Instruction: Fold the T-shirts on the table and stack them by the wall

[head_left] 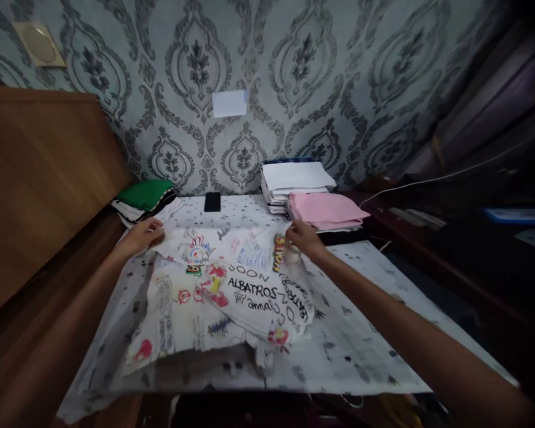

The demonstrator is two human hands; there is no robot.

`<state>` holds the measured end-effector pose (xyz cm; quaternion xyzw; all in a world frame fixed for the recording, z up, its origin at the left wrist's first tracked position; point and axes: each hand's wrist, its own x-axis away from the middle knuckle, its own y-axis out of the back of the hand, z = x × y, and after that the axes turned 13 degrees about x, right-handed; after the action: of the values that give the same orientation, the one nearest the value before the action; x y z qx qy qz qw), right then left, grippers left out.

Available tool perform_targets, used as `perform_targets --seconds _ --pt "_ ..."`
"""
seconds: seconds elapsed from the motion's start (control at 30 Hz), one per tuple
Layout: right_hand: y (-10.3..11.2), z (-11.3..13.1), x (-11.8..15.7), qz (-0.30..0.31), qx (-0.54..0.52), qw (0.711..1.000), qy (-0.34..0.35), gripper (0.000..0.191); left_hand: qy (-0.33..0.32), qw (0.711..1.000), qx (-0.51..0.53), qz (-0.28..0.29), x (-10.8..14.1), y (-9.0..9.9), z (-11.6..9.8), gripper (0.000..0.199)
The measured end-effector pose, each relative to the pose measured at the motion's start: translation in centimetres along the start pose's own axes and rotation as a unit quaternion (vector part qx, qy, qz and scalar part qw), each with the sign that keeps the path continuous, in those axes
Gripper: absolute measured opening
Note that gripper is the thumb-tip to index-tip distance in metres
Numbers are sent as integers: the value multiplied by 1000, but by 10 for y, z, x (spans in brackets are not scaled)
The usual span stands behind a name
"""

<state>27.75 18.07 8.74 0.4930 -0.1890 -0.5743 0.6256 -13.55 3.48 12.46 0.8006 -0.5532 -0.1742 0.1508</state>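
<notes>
A white garment (243,303) printed with lettering and red, yellow and green figures hangs and lies across the front of the table. Its exact kind I cannot make out, since its lower part is folded and crumpled. My left hand (145,235) is closed on its far left corner. At the far right corner, my right hand (304,239) pinches the fabric. Between both hands the upper edge is stretched roughly straight.
A patterned white cloth covers the table (352,339). Behind the garment lie a dark phone (213,202), a pile with green cloth (146,194) on the left, and pink cloth (325,209) beside a stack of white sheets (296,176) on the right. A wooden cabinet (44,184) borders the left.
</notes>
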Motion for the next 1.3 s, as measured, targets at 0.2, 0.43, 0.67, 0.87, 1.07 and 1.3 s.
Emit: perform_targets --seconds 0.2,0.43,0.67,0.87,1.07,1.3 --pt "-31 -12 74 94 86 966 226 35 -47 987 -98 122 23 -12 69 50" --pt "-22 24 98 203 72 890 401 37 -108 953 -251 131 35 -22 81 36" --pt "-31 28 93 209 60 903 371 21 -104 950 -274 107 30 -25 76 23" --pt "-19 28 57 144 -41 958 243 22 -101 961 -225 129 -4 -11 54 24" --pt "-15 40 30 305 -69 900 304 13 -105 973 -175 104 -60 -16 24 21" --pt "-31 41 59 334 29 865 374 16 49 996 -16 74 -63 -35 50 30"
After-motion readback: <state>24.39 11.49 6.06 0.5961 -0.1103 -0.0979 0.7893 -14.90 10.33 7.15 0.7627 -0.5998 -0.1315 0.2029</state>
